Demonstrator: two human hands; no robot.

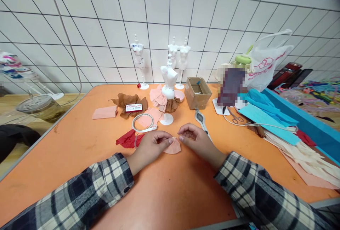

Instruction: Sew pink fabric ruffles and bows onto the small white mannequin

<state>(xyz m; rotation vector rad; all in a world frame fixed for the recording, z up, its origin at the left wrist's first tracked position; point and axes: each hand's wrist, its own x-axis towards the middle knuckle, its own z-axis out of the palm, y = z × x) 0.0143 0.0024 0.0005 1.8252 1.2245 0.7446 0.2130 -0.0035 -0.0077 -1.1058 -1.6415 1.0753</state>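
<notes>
A small fan of gathered pink crepe paper (173, 147) is pinched between the thumb and fingers of my left hand (151, 147). Just to its right is my right hand (198, 141), fingers curled, with a gap between thumb and forefinger and nothing visible in it. Red crepe paper (126, 140) lies partly behind my left hand, near a roll of white tape (142, 122). Beyond my hands stands a small white dress form (168, 78) with pink and brown crepe paper around its lower part. Grey-handled snips (201, 119) lie behind my right hand.
Brown crepe paper (119, 101) lies under a small labelled box (134, 108). A cardboard box (198, 93) and more dress forms (138, 58) stand at the back. Scissors (236, 117), a propped phone (231, 86) and blue crepe paper (268, 118) are on the right.
</notes>
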